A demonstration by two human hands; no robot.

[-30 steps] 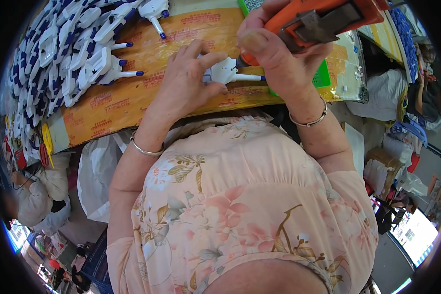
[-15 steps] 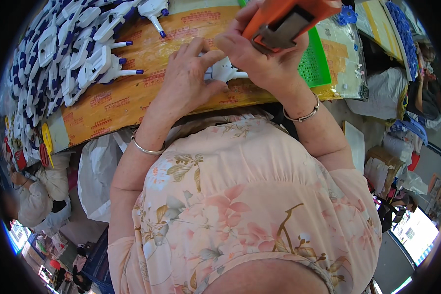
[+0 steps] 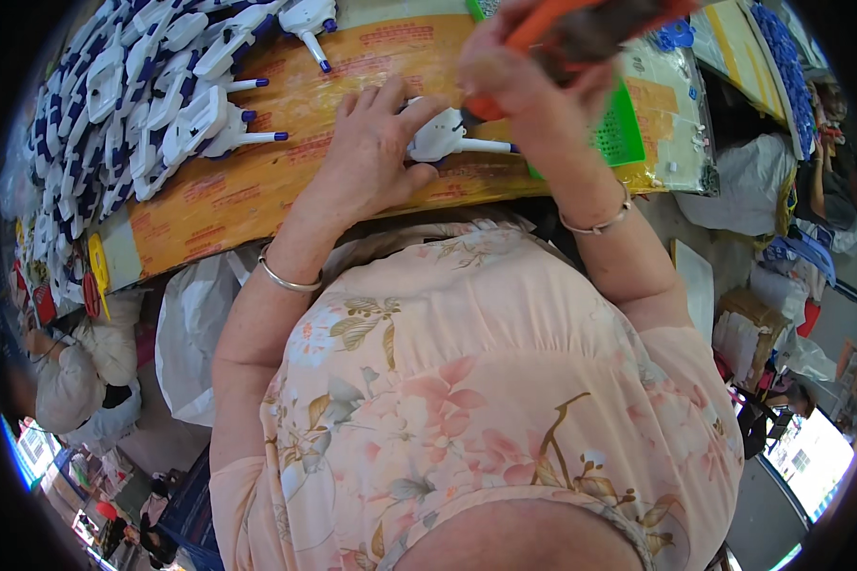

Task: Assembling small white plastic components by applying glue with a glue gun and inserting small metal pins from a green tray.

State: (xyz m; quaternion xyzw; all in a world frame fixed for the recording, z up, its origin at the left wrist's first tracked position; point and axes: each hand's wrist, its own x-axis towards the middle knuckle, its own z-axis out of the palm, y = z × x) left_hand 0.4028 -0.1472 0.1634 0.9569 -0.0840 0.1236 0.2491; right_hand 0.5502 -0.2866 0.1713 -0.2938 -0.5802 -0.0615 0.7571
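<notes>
Head view: standing by, I look down on two bare hands at a bench; the right one is blurred.
Right grip: right hand [image 3: 519, 86] closed around an orange and dark tool [image 3: 590, 43], thumb and fingers wrapped over its body.
Tool nose: left of and below that grip, its dark end at the right edge of a white piece [image 3: 438, 138]; cannot tell whether they touch.
Left grip: left hand [image 3: 376, 143] half open, fingers bent, index finger and thumb spread about the piece's left side; cannot tell how firmly it holds.
White piece: lying flat, just right of the left grip; its thin stem runs rightward to a blue tip, below the right grip.
Green tray: perforated basket [image 3: 619, 128], right of the right grip, partly behind the forearm.
Heap: white-and-blue pieces [image 3: 105, 105], piled well left of the left grip.
Stray one: similar piece [image 3: 307, 19], above and left of the left grip.
Bench cover: orange-brown printed sheet [image 3: 295, 81] under the left grip.
Wrists: metal bangle [image 3: 290, 284] below the left grip, another [image 3: 595, 228] below the right.
</notes>
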